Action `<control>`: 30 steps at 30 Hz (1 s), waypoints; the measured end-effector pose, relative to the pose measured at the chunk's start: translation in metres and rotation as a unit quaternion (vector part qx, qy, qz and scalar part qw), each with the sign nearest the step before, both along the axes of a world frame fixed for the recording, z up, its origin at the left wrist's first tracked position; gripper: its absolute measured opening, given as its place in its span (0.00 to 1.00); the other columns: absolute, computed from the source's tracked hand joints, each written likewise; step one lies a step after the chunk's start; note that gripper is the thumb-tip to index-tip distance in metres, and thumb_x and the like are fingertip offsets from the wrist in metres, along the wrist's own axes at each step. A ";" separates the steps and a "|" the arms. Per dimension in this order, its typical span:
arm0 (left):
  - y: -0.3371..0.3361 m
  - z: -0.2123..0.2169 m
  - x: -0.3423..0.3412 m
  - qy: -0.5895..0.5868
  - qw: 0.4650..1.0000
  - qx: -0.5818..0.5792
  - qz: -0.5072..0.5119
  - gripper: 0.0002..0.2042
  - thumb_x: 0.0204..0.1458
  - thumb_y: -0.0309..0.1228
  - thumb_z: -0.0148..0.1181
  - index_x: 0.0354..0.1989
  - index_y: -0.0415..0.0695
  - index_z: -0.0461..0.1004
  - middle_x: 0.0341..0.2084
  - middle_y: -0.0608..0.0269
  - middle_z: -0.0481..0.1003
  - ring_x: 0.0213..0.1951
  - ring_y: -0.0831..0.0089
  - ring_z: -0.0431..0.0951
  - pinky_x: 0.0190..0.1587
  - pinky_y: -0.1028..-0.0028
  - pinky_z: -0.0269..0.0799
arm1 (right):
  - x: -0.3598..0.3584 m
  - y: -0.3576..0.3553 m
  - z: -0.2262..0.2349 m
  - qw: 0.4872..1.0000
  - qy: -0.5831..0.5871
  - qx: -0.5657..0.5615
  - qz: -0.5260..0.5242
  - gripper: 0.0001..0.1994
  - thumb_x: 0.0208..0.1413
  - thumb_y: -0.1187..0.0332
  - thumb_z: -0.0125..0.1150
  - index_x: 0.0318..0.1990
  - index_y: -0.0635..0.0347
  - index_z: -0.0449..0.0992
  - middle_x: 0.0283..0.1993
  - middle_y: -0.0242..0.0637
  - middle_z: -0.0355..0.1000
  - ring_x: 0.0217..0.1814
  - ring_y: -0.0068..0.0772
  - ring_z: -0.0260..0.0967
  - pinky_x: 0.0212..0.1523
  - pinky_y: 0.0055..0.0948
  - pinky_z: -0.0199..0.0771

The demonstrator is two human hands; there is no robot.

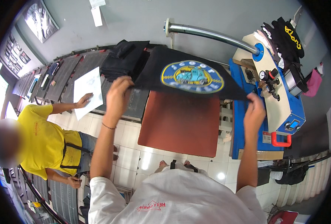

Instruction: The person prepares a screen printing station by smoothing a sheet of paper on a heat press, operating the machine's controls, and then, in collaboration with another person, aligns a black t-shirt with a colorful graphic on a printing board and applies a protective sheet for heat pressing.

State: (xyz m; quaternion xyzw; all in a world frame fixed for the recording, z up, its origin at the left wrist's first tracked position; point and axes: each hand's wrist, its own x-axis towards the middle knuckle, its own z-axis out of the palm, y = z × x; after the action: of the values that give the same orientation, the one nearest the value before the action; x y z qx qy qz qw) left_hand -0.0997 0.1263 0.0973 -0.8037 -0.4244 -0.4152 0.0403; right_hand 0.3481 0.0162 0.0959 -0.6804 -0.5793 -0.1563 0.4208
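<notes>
A black T-shirt (150,71) is stretched between my two raised hands, its sleeves and neckline not distinguishable. On it is a round print (191,76) of a turquoise scooter inside a blue and yellow ring. My left hand (120,91) pinches the near left corner, fingers closed. The near right corner is gripped by my right hand (254,108), beside the blue heat press. Below the shirt's near edge lies a reddish-brown flat pad (178,123); the cloth hides its far part.
Left of the shirt, folded black garments (124,59) lie on a row of dark boards (87,61). A person in a yellow shirt (48,138) stands at left, one hand on a white sheet (88,93). At right is the heat press (277,97) with a red handle (281,143).
</notes>
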 end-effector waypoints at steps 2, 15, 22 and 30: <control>0.002 -0.057 -0.002 -0.007 0.998 -0.065 0.003 0.11 0.41 0.15 0.57 0.35 0.40 0.75 0.43 0.54 0.76 0.48 0.54 0.75 0.50 0.64 0.72 | -0.003 -0.007 -0.062 0.998 -0.007 -0.056 0.009 0.13 0.55 0.80 0.47 0.44 0.66 0.76 0.50 0.50 0.75 0.56 0.51 0.71 0.57 0.41 0.70; -0.040 -0.193 -0.015 -0.074 0.977 -0.198 0.037 0.13 0.44 0.11 0.54 0.37 0.39 0.76 0.46 0.51 0.74 0.45 0.52 0.76 0.48 0.63 0.72 | -0.031 -0.051 -0.189 0.958 0.049 -0.278 -0.055 0.22 0.50 0.86 0.50 0.55 0.65 0.74 0.64 0.46 0.67 0.62 0.45 0.68 0.61 0.37 0.70; -0.076 -0.212 -0.033 -0.101 0.964 -0.243 0.026 0.15 0.43 0.09 0.50 0.36 0.38 0.78 0.48 0.50 0.73 0.42 0.56 0.78 0.45 0.65 0.74 | -0.034 -0.094 -0.200 0.947 0.113 -0.299 -0.024 0.21 0.51 0.85 0.46 0.53 0.69 0.74 0.64 0.53 0.66 0.64 0.53 0.66 0.64 0.40 0.65; -0.105 -0.159 0.041 0.035 0.969 -0.238 -0.048 0.22 0.47 0.25 0.60 0.54 0.41 0.70 0.56 0.46 0.68 0.61 0.47 0.64 0.64 0.54 0.58 | -0.086 -0.078 -0.157 0.946 0.045 -0.283 0.153 0.24 0.51 0.75 0.54 0.59 0.60 0.70 0.66 0.51 0.61 0.70 0.51 0.56 0.68 0.46 0.56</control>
State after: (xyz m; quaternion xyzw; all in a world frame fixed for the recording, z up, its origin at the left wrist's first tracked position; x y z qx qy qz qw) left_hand -0.0590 0.0209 -0.0619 -0.8235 -0.4706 -0.2750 -0.1572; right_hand 0.2620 -0.0615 -0.0614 -0.6808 -0.6773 0.1114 0.2556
